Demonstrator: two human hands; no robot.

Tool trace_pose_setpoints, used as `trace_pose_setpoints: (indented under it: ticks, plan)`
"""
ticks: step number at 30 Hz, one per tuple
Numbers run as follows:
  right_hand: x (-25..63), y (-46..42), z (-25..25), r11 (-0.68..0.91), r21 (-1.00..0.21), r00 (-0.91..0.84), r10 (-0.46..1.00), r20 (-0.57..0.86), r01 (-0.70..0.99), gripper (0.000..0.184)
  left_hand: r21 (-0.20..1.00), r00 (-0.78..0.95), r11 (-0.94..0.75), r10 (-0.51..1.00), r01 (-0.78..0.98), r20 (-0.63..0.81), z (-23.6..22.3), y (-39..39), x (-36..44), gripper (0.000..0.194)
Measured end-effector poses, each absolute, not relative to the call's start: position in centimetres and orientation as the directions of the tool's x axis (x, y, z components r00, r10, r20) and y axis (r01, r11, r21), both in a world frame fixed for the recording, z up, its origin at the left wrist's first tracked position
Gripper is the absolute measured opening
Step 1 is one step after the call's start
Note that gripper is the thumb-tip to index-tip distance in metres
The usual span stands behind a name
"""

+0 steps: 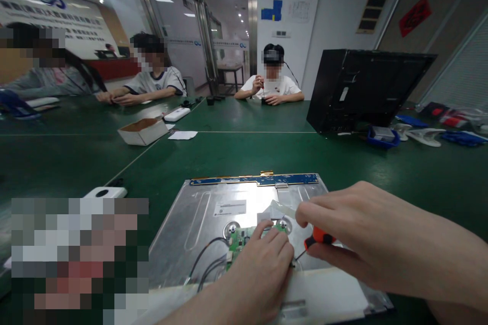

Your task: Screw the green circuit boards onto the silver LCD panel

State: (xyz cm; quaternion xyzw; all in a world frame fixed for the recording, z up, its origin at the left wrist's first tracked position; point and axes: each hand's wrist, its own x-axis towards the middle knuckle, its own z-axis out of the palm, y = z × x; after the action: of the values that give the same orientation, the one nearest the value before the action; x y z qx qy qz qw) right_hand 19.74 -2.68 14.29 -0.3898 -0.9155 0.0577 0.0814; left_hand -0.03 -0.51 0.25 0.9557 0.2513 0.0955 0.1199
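My right hand (354, 233) is closed round a screwdriver (322, 236) with an orange and black handle. Its thin shaft slants down and left to the right edge of a green circuit board (238, 241). Over that board my left hand (263, 264) lies with curled fingers, holding it against a silvery metal panel (198, 213); the thumb is hidden. A pale translucent strip (282, 208) sticks out beside my right index finger; whether the hand holds it I cannot tell. Dark cables (209, 256) run from the board's left side.
A blue circuit strip (251, 180) lines the panel's far edge. Beyond are an open cardboard box (143, 131), a white paper (183, 135), a black monitor (366, 91) and a blue tray (383, 137). Several people sit at the green table (236, 152); one opposite (272, 86) holds a small tool.
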Motion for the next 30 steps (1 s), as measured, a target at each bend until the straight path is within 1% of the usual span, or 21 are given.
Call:
trace_pose_setpoints:
  ticks: [6, 10, 13, 16, 18, 21, 24, 25, 28, 30]
  plan:
    - [20.5, -2.8, 14.7, 0.655, -0.145, -0.65, 0.755, 0.089, 0.741, 0.014, 0.316, 0.84, -0.831, 0.521, 0.458, 0.152, 1.3, -0.6, -0.2, 0.011]
    - [21.3, -2.9, 15.6, 0.612, -0.129, -0.603, 0.791, 0.107, 0.78, 0.016, 0.352, 0.797, -0.811, 0.559, 0.468, 0.228, 2.9, 0.1, -0.7, 0.011]
    - [21.8, -3.2, 16.2, 0.558, -0.153, -0.542, 0.829, 0.138, 0.816, 0.015, 0.392, 0.74, -0.79, 0.596, 0.471, 0.312, 4.5, 1.0, -1.9, 0.012]
    - [22.3, -3.7, 16.6, 0.498, -0.176, -0.48, 0.867, 0.138, 0.849, 0.013, 0.379, 0.676, -0.775, 0.63, 0.506, 0.384, 5.8, 1.5, -4.4, 0.011]
    - [22.7, -4.4, 16.5, 0.475, -0.178, -0.46, 0.88, 0.119, 0.862, 0.01, 0.366, 0.636, -0.742, 0.67, 0.561, 0.384, 5.8, 1.4, -6.6, 0.014]
    - [23.5, -5.7, 15.6, 0.424, -0.175, -0.408, 0.905, 0.12, 0.889, 0.009, 0.357, 0.568, -0.682, 0.73, 0.638, 0.38, 4.2, 0.4, -10.3, 0.02]
    - [24.5, -7.2, 13.9, 0.351, -0.185, -0.313, 0.927, 0.206, 0.918, 0.017, 0.335, 0.481, -0.608, 0.784, 0.72, 0.391, 1.4, -1.0, -14.2, 0.027]
    - [24.8, -7.6, 13.3, 0.326, -0.18, -0.269, 0.921, 0.282, 0.928, 0.022, 0.323, 0.473, -0.578, 0.809, 0.75, 0.348, 0.4, -1.5, -15.3, 0.03]
    - [25.4, -8.8, 11.8, 0.286, -0.153, -0.202, 0.889, 0.412, 0.946, 0.033, 0.244, 0.435, -0.535, 0.824, 0.809, 0.364, -2.3, -2.7, -18.1, 0.038]
    - [25.4, -9.3, 11.2, 0.28, -0.147, -0.187, 0.872, 0.453, 0.949, 0.036, 0.165, 0.434, -0.524, 0.813, 0.835, 0.388, -3.5, -3.3, -19.1, 0.042]
